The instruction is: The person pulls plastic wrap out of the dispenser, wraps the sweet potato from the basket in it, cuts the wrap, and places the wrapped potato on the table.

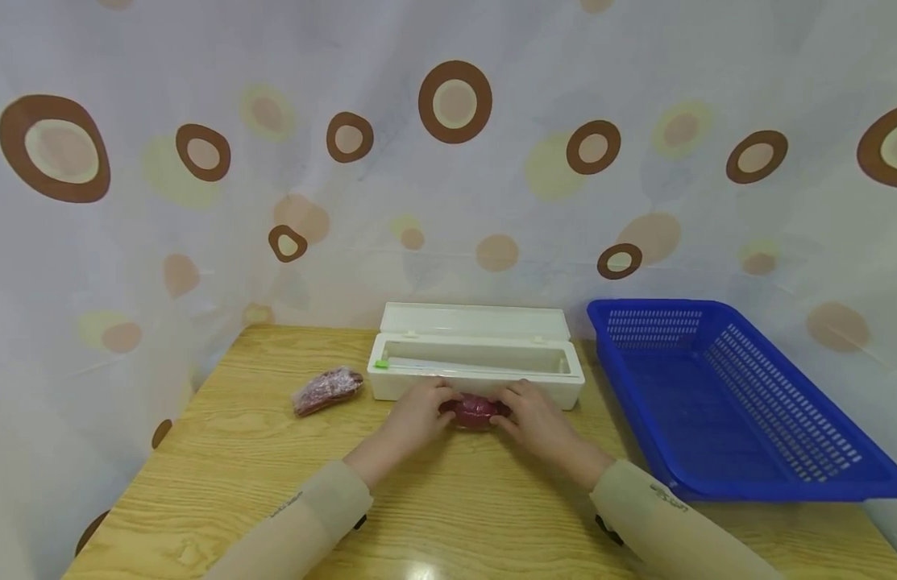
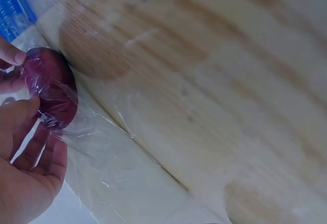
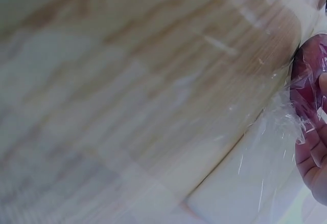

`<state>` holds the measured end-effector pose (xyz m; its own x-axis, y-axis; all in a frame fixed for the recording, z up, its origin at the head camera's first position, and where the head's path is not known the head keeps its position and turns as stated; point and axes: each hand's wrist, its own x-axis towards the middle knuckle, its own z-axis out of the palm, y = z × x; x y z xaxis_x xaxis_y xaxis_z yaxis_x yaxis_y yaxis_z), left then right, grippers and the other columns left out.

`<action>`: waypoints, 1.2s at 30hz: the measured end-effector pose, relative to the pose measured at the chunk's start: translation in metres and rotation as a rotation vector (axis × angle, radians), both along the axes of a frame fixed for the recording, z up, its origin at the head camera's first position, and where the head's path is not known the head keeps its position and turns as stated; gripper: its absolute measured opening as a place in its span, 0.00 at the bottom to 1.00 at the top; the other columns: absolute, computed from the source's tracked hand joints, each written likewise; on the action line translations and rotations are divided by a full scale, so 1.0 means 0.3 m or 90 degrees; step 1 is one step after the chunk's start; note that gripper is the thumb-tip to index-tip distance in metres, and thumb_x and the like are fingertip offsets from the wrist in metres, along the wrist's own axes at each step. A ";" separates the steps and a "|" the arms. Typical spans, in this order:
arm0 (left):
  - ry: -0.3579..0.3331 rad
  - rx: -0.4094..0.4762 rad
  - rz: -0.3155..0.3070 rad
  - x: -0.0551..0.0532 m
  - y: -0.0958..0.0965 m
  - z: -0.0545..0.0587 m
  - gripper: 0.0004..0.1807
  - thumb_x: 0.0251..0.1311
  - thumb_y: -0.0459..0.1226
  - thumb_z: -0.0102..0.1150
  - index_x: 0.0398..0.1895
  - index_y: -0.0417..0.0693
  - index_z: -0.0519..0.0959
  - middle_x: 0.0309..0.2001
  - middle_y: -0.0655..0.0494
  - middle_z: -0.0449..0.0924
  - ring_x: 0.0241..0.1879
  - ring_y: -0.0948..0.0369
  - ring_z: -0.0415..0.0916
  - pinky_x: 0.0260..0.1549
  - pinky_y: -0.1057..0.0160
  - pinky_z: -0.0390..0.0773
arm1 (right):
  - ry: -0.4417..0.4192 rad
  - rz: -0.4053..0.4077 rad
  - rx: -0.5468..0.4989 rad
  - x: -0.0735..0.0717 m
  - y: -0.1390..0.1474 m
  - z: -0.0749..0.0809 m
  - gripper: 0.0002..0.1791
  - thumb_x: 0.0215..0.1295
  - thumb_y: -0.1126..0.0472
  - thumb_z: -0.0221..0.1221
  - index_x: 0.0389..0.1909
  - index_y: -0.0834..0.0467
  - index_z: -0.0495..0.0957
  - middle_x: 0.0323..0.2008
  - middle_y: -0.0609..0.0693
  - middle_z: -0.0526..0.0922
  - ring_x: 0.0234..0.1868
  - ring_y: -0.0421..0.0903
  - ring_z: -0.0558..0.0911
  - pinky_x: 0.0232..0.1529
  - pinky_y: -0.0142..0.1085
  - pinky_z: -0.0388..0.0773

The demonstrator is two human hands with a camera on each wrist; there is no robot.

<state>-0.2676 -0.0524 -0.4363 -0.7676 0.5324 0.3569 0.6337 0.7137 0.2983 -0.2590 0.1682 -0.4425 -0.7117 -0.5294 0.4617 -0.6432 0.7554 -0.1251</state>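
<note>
In the head view a smooth, rounded purple-red thing (image 1: 473,411) lies on the table against the front of a white cling film dispenser (image 1: 477,387). Its exact kind is unclear. Clear cling film (image 2: 110,168) covers it in crinkled folds and spreads toward the dispenser in the left wrist view. My left hand (image 1: 417,412) grips its left end, thumb and fingers curled round the film and the thing. At the opposite end my right hand (image 1: 538,415) holds it the same way; the right wrist view shows only part of that hand.
The dispenser's lid (image 1: 477,321) stands raised, and a green slider (image 1: 380,364) sits at the left of its cutting rail. To the left lies another purple-red thing wrapped in film (image 1: 328,391). A blue plastic basket (image 1: 637,419) occupies the right side. Behind the table hangs a patterned curtain (image 1: 448,201).
</note>
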 end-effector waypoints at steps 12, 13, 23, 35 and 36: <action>-0.043 0.008 0.012 -0.008 -0.001 0.013 0.14 0.52 0.32 0.67 0.45 0.44 0.83 0.45 0.51 0.82 0.47 0.55 0.78 0.50 0.59 0.76 | 0.005 -0.004 0.026 -0.005 -0.012 0.003 0.15 0.54 0.59 0.68 0.42 0.60 0.82 0.41 0.52 0.83 0.40 0.48 0.79 0.44 0.42 0.77; -0.043 0.010 0.012 -0.010 0.000 0.013 0.14 0.52 0.32 0.67 0.44 0.44 0.83 0.45 0.51 0.82 0.47 0.55 0.78 0.50 0.59 0.76 | 0.006 -0.004 0.029 -0.005 -0.013 0.003 0.15 0.54 0.59 0.67 0.43 0.61 0.82 0.41 0.52 0.83 0.41 0.48 0.79 0.44 0.42 0.77; -0.054 0.016 0.017 -0.011 -0.003 0.011 0.14 0.52 0.32 0.67 0.44 0.43 0.83 0.45 0.50 0.82 0.47 0.54 0.78 0.50 0.58 0.76 | 0.005 -0.004 0.034 -0.003 -0.015 0.003 0.15 0.56 0.60 0.67 0.43 0.61 0.81 0.42 0.54 0.82 0.41 0.50 0.79 0.44 0.44 0.77; -0.106 0.066 -0.010 -0.002 -0.040 -0.002 0.17 0.55 0.32 0.64 0.50 0.39 0.80 0.51 0.46 0.79 0.51 0.51 0.76 0.53 0.55 0.74 | 0.013 -0.020 0.047 -0.007 -0.012 -0.002 0.16 0.53 0.56 0.69 0.41 0.58 0.81 0.41 0.51 0.82 0.41 0.49 0.79 0.43 0.43 0.77; -0.125 0.090 -0.005 0.000 -0.046 -0.003 0.18 0.56 0.31 0.63 0.50 0.39 0.79 0.51 0.46 0.79 0.52 0.51 0.76 0.54 0.54 0.74 | 0.014 -0.021 0.047 -0.007 -0.012 -0.002 0.16 0.53 0.56 0.69 0.41 0.58 0.81 0.41 0.51 0.82 0.41 0.48 0.79 0.43 0.43 0.77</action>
